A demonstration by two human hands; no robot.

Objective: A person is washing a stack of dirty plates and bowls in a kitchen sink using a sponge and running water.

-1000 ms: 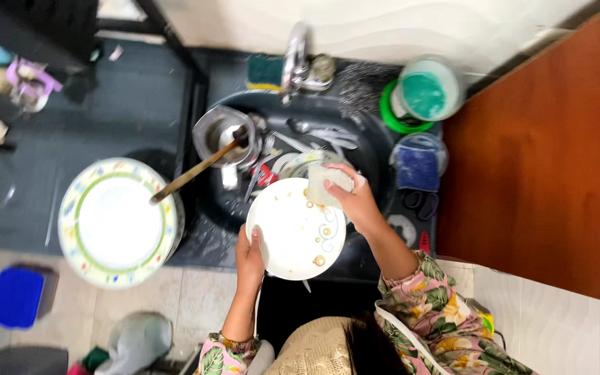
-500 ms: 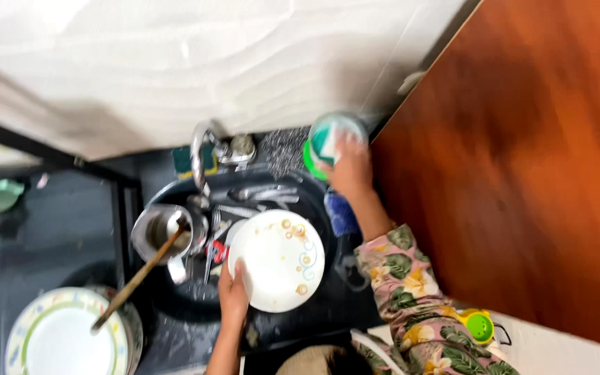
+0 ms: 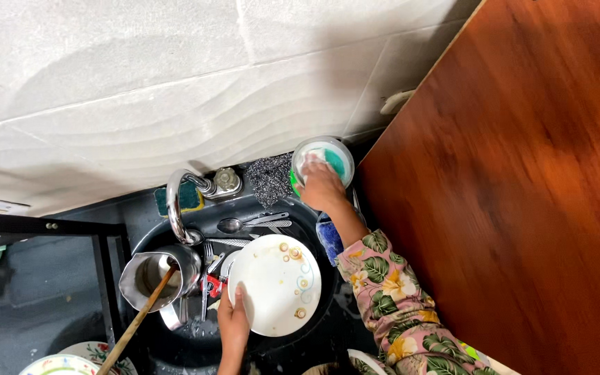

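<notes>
- a steel pot [image 3: 157,278] with a wooden spoon [image 3: 137,323] leaning in it stands at the left of the dark sink [image 3: 314,215], beneath the curved tap [image 3: 178,205].
- the left hand [image 3: 234,321] holds a white plate [image 3: 274,285] tilted over the sink, its grip closed on the lower rim, thumb on the face, so the dish stays above the cutlery [image 3: 251,223].
- the right hand [image 3: 321,186] stretches to a round green tub [image 3: 324,160] on the tabletop by the wall, fingers curled over a pale sponge [image 3: 312,165]; forearm extended, floral sleeve [image 3: 390,292] at the elbow.
</notes>
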